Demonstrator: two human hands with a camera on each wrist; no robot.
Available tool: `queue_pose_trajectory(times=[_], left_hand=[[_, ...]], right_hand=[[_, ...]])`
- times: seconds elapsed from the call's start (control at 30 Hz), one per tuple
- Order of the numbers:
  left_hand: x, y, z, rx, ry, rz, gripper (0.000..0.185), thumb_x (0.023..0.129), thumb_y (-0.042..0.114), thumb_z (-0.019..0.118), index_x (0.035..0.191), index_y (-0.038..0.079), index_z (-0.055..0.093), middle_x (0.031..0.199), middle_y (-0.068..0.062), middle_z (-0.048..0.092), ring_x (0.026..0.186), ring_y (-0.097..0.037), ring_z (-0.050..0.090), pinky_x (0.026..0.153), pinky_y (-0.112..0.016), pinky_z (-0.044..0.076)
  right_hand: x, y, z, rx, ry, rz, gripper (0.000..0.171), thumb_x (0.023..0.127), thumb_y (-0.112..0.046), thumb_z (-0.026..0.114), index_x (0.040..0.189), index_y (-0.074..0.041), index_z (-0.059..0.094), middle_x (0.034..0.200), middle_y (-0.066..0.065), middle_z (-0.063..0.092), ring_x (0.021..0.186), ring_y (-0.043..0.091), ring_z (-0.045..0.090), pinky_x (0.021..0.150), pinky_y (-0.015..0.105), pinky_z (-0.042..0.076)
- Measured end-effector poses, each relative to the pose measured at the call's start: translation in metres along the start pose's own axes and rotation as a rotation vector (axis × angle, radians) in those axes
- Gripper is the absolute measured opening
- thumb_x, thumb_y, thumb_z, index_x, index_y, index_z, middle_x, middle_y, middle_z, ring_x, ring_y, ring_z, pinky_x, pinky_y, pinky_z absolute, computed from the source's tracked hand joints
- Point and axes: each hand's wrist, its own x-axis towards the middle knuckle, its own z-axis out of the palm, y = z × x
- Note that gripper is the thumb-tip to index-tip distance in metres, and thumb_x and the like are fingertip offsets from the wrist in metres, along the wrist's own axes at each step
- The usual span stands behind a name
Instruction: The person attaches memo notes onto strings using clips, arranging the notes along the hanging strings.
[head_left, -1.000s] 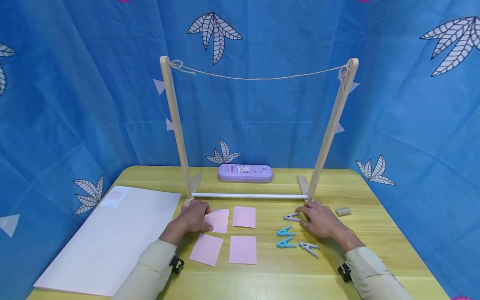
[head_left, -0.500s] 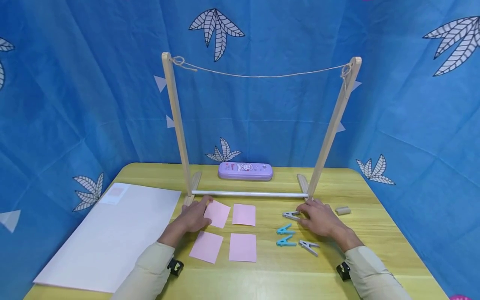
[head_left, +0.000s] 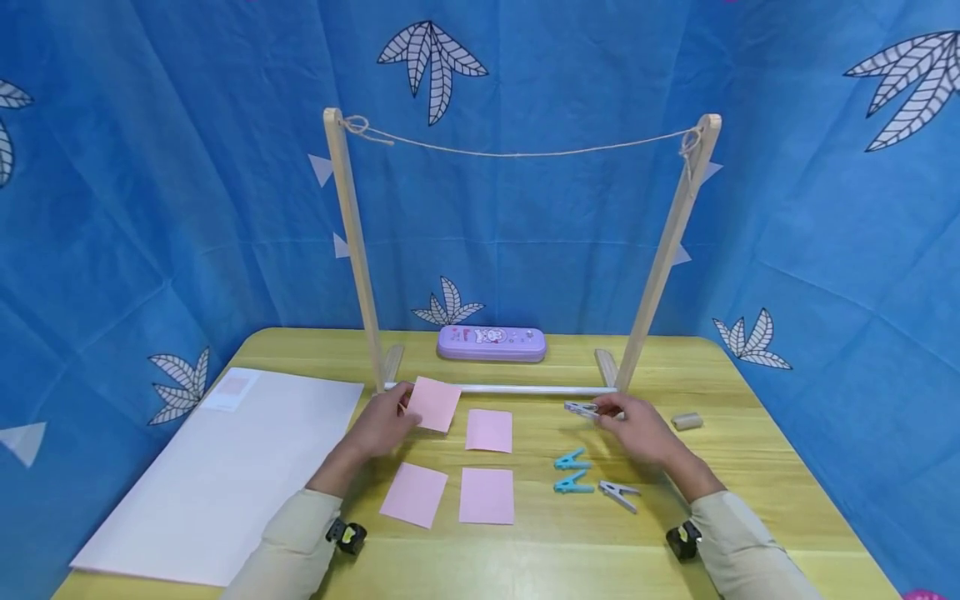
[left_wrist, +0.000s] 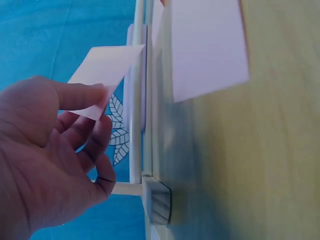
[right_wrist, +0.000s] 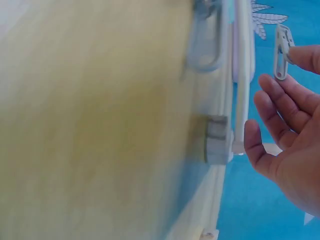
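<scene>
My left hand (head_left: 385, 422) pinches a square pink paper (head_left: 435, 404) by its left edge, raised off the table; the left wrist view shows the paper (left_wrist: 107, 67) between thumb and fingers. In my right hand (head_left: 636, 425) a grey clothespin (head_left: 581, 408) is pinched between thumb and fingertips, lifted above the table; the right wrist view shows this clothespin (right_wrist: 281, 52) near the thumb tip. Several other pink papers (head_left: 487, 497) lie flat between the hands. Two blue clothespins (head_left: 573, 482) and another grey clothespin (head_left: 618, 495) rest in front of the right hand.
A wooden frame (head_left: 352, 233) stands behind the hands, a string (head_left: 517, 155) tied between its post tops and a white rod (head_left: 532, 389) low across it. A purple case (head_left: 491, 343) lies behind. A large white board (head_left: 217, 475) is at left, a small tan roll (head_left: 686, 422) at right.
The left hand has lifted the pink paper off the table, up towards the rod. The right hand has raised the grey clothespin off the table. The other papers and clothespins stay put.
</scene>
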Motion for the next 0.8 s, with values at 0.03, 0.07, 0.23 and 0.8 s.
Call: queue_pose_trajectory(times=[0.03,0.07,0.23,0.8], left_hand=[[0.0,0.001,-0.001,-0.012,0.011,0.001,0.016,0.092,0.012,0.062,0.107,0.007,0.057,0.082,-0.005,0.053,0.067,-0.015,0.046,0.059,-0.026,0.04],[0.0,0.003,-0.001,-0.027,0.021,-0.003,0.01,0.093,0.013,0.06,0.101,0.007,0.056,0.078,-0.005,0.051,0.064,-0.015,0.045,0.057,-0.027,0.039],[0.001,0.012,-0.005,-0.076,0.084,-0.01,0.014,0.1,0.017,0.05,0.089,0.009,0.053,0.066,-0.001,0.04,0.055,-0.014,0.038,0.052,-0.028,0.034],[0.011,0.047,-0.016,-0.193,0.263,-0.033,0.022,0.099,0.025,0.055,0.116,0.013,0.061,0.096,-0.007,0.062,0.082,-0.02,0.052,0.065,-0.027,0.044]], right_hand=[[0.001,-0.003,-0.002,0.031,0.0,0.014,0.034,0.097,-0.028,0.057,0.122,-0.006,0.061,0.108,0.009,0.066,0.101,0.026,0.061,0.078,0.037,0.049],[0.001,-0.005,-0.004,0.065,0.002,0.032,0.036,0.097,-0.028,0.056,0.124,-0.005,0.06,0.109,0.01,0.065,0.102,0.027,0.061,0.076,0.036,0.048],[0.006,-0.019,-0.016,0.268,0.014,0.103,0.041,0.099,-0.029,0.051,0.132,-0.004,0.054,0.122,0.015,0.06,0.106,0.026,0.058,0.081,0.038,0.051],[0.033,-0.089,-0.057,0.544,0.117,-0.013,0.036,0.098,-0.015,0.052,0.131,0.0,0.053,0.107,0.002,0.056,0.087,0.005,0.057,0.076,0.02,0.052]])
